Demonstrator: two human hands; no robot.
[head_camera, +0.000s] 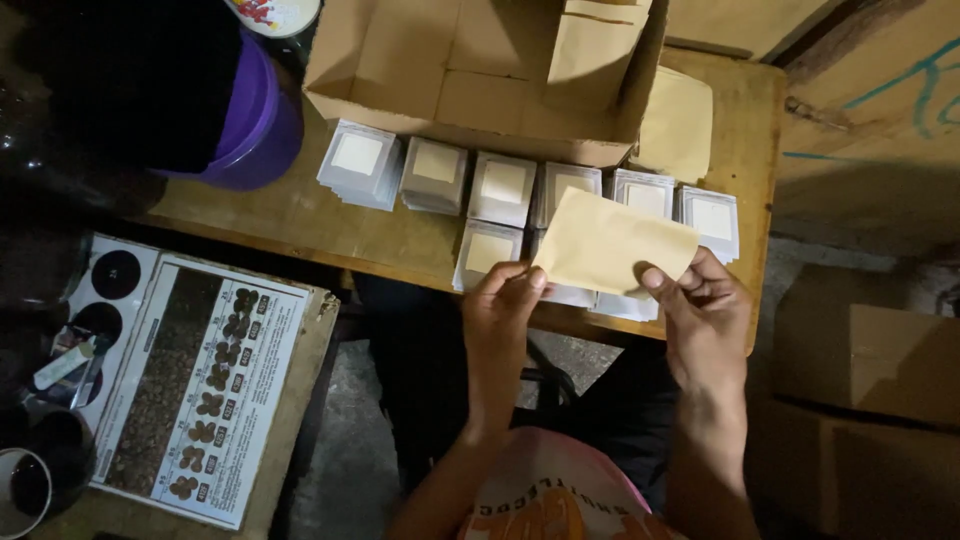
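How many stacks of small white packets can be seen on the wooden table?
8 visible: six along the cardboard box; two in front. The tan envelope may hide more.

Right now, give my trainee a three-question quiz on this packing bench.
1. True or false: both hands hold the tan paper envelope.
2. What lies under the envelope on the wooden table? A) stacks of small white-edged packets B) metal bolts C) glass jars
3. Fill in: the round purple plastic tub sits to the ___ of the open cardboard box.

Key:
1. True: the left hand pinches the lower left corner, the right hand the lower right edge.
2. A, the stacks of packets.
3. Left.
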